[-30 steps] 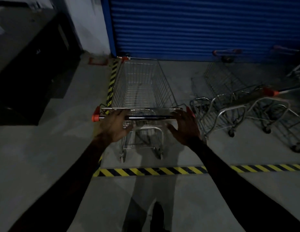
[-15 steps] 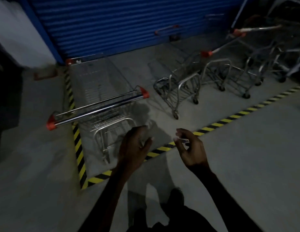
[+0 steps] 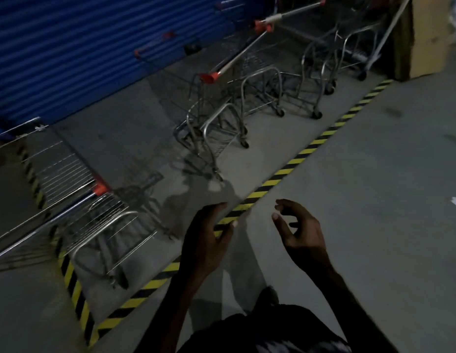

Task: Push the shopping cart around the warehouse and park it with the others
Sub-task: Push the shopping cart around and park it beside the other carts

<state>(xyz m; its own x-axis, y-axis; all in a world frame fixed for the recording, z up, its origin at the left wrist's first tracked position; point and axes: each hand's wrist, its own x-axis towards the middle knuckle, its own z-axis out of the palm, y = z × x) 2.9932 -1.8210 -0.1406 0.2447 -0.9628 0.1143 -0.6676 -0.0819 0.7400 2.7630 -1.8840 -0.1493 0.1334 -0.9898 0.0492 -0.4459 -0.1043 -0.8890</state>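
The wire shopping cart [image 3: 68, 200] with orange handle caps stands at the left, inside the yellow-and-black floor tape [image 3: 280, 174], its handle bar slanting toward the lower left. Nobody holds it. My left hand [image 3: 209, 238] hovers over the tape line, right of the cart, fingers loosely spread and empty. My right hand [image 3: 298, 233] floats beside it, fingers curled apart, also empty. Several other carts [image 3: 247, 98] stand in a row further right, in the same taped zone.
A blue roller shutter [image 3: 81, 47] closes off the back of the taped zone. A cardboard-coloured stack [image 3: 430, 34] stands at the far right. Bare concrete floor [image 3: 374, 200] stretches on my side of the tape. My shadow falls on the floor below my hands.
Both hands have come off the cart handle and drawn back. The view has swung right, so the cart now sits at the left and the parked row is in the middle.
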